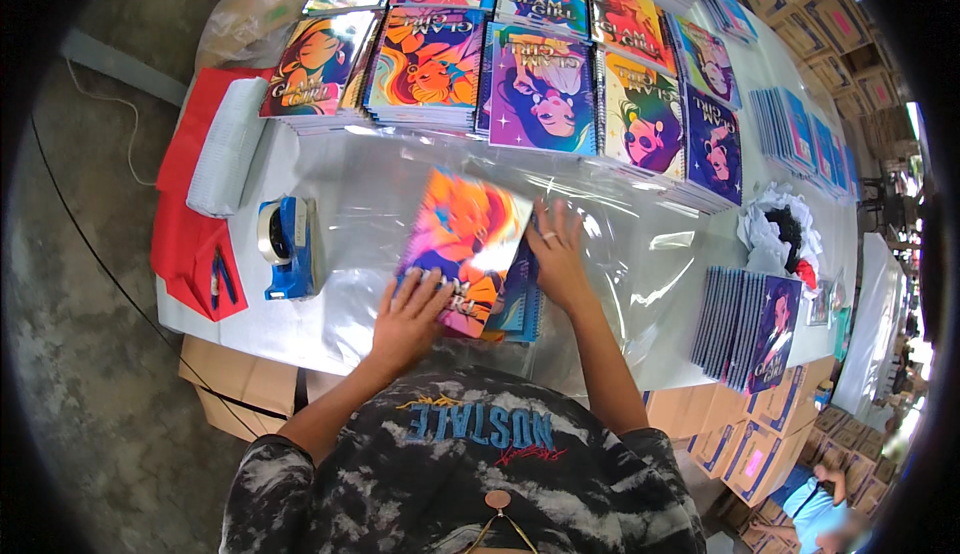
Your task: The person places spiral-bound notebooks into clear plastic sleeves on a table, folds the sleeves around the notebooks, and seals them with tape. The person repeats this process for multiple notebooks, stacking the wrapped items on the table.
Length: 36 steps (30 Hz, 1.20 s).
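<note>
An orange, pink and purple spiral notebook [466,239] lies askew in front of me on a sheet of clear plastic [640,264]. Beneath it, the edges of blue-covered notebooks [521,309] show at the lower right. My left hand [412,309] rests on the notebook's lower left part, fingers spread over the cover. Along the notebook's right edge is my right hand [560,249], its fingers stretched out and apart, a ring on one of them. How firmly either hand presses I cannot tell.
Stacks of colourful notebooks [540,89] line the table's far side. A blue tape dispenser [290,247], a white roll [228,144] and pens on red material [215,279] are left. To the right stand a notebook row [745,329] and crumpled plastic [780,229]. Cartons [745,444] surround the table; a person [815,509] is lower right.
</note>
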Available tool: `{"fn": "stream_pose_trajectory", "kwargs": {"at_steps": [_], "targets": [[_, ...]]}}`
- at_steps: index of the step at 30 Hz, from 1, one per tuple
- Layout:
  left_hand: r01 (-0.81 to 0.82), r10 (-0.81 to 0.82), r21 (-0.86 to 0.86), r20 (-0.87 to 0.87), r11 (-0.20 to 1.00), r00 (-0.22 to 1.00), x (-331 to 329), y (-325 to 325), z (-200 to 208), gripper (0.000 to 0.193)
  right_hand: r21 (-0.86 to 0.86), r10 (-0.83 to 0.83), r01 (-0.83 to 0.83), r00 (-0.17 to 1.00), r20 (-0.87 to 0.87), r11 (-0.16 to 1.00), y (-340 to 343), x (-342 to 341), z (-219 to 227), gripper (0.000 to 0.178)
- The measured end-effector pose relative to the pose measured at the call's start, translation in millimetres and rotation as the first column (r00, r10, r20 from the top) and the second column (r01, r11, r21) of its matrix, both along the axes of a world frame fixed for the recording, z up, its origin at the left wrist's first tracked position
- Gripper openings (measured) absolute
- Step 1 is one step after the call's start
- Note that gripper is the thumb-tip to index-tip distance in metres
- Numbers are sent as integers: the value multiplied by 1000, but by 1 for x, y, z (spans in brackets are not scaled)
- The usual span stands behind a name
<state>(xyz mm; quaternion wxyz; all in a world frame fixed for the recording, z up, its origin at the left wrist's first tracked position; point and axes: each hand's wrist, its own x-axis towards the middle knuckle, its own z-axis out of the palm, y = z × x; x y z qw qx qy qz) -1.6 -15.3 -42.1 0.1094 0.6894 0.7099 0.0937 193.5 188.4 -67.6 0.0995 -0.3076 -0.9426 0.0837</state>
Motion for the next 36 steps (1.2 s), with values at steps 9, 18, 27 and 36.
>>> {"fn": "stream_pose_trajectory", "kwargs": {"at_steps": [9, 18, 27, 36], "targets": [[-196, 257, 344, -142, 918, 956, -116, 139, 54, 72, -225, -503, 487, 864, -18, 844, -24, 57, -2, 60], [-534, 468, 432, 256, 727, 846, -201, 155, 74, 25, -275, -695, 681, 716, 56, 679, -41, 120, -23, 57], [81, -341, 543, 398, 836, 852, -93, 107, 33, 44, -465, -605, 387, 467, -645, 796, -7, 65, 49, 41], [245, -233, 246, -78, 938, 969, -128, 206, 90, 48, -437, -573, 372, 567, -592, 819, 157, -11, 96, 35]]}}
